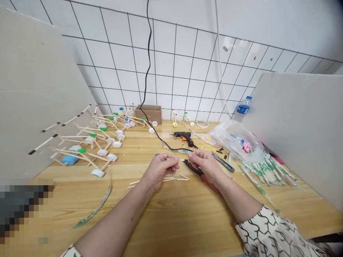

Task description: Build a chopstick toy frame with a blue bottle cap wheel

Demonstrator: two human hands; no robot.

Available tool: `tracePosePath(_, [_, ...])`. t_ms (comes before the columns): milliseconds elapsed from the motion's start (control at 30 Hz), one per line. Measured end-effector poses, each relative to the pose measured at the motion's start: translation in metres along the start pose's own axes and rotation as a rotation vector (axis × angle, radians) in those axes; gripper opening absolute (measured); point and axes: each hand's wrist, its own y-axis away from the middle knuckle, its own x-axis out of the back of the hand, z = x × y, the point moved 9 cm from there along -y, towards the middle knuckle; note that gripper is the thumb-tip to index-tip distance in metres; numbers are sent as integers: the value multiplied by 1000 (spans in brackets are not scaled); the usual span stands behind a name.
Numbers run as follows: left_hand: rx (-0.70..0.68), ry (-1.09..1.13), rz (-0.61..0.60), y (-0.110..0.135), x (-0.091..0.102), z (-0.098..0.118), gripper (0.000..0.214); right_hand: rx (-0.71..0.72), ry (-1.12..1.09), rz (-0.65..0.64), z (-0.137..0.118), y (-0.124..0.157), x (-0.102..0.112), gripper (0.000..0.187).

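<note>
My left hand point(160, 169) is closed in a pinch on a thin wooden stick point(182, 160), whose pale end pokes out toward the right. Just across from it, my right hand point(202, 160) has its fingertips pressed together; what they hold is hidden. Under the right hand lie pliers point(210, 185) with red handles and dark jaws. Several short cut sticks point(169, 179) are on the table below the left hand. Beyond the hands rests a black glue gun point(183, 136) with an orange trigger. Small black strips point(219, 150) and thread snips point(223, 162) lie right of my right hand.
Stick-built models with white wheels point(103, 151) crowd the left side. A cardboard box point(152, 115), another model point(184, 117) and a tape roll point(202, 124) stand at the back. At right are a plastic bag point(230, 137), wrapped sticks point(270, 169) and a bottle point(242, 109). A black cable point(146, 82) hangs down.
</note>
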Motion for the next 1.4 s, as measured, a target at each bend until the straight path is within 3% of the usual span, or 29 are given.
tracePosePath(133, [3, -51, -40, 3, -5, 1, 26, -50, -77, -67, -1, 4, -8, 29])
tracePosePath(400, [-31, -65, -22, 3, -5, 3, 27, -81, 85, -184, 8, 7, -21, 30])
tracePosePath(533, [-24, 1, -28, 3, -5, 1, 25, -62, -20, -265, 11, 6, -32, 34])
tracePosePath(1033, [-7, 69, -36, 2, -4, 3, 24, -91, -112, -331, 10, 9, -36, 32])
tracePosePath(1400, [-7, 64, -9, 4, -5, 0, 26, -55, -51, -321, 11, 11, -37, 27])
